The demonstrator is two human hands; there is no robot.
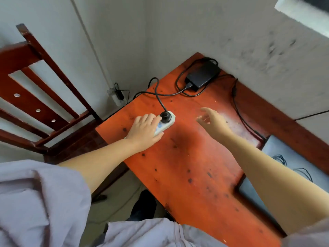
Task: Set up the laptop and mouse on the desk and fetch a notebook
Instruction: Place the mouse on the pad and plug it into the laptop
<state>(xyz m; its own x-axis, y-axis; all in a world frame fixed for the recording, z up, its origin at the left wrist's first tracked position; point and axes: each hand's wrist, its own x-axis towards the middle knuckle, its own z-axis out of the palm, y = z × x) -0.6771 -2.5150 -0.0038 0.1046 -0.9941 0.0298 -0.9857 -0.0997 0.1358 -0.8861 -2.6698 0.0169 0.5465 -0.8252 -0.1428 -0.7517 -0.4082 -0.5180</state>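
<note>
We're over the worn orange-red wooden bench (pixel 187 157), and our left hand (pixel 144 131) is pressed flat on the white plastic power strip (pixel 166 124) near the middle of the frame, fingers (pixel 154 118) together and laid over its near end, the tips right against the round black plug (pixel 165 115) seated in it. Our right hand (pixel 212 121) hovers just to the right of the strip, fingers spread apart, gripping nothing. The plug's black cable (pixel 158 93) runs up to the black rectangular power adapter (pixel 203 75) in the upper middle, by the wall, and a second thin black lead (pixel 238 107) trails down the right side towards the grey laptop (pixel 292 157) at the right edge, only partly in view. So we judge this is the powering step of the setup: the strip is being steadied, or its switch pressed; we cannot tell which. No mouse or notebook is in sight. Next, we'd say, the hands must let go and turn right to the laptop, then fetch the mouse and notebook, keeping clear of those loose cables. A dark red wooden chair (pixel 35 97) stands at left.
</note>
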